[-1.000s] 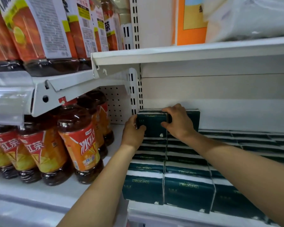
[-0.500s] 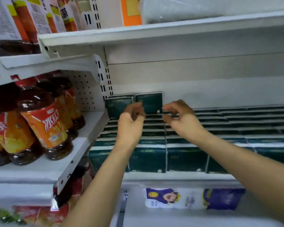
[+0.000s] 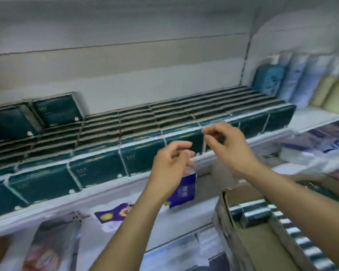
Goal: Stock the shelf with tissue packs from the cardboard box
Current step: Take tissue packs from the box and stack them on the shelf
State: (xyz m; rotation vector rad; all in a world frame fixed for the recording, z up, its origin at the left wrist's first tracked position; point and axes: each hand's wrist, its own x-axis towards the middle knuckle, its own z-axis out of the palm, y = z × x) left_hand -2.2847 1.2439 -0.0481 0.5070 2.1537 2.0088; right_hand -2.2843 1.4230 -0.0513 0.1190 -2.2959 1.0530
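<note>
Curling loosely around nothing, the left fingers [image 3: 181, 148] and right fingers [image 3: 213, 131] hang apart before the shelf [image 3: 86, 199] lip. The left hand [image 3: 170, 165] sits lower and the right hand [image 3: 229, 147] higher beside it, both forearms reaching up from below. Tissue packs [image 3: 98, 169] fill the shelf in roughly eight columns, and two upper packs [image 3: 57, 110] stand on that layer at back left, with open room to their right. The cardboard box [image 3: 230, 233], open at lower right, holds boxed packs [image 3: 256, 210] too blurred to count.
</note>
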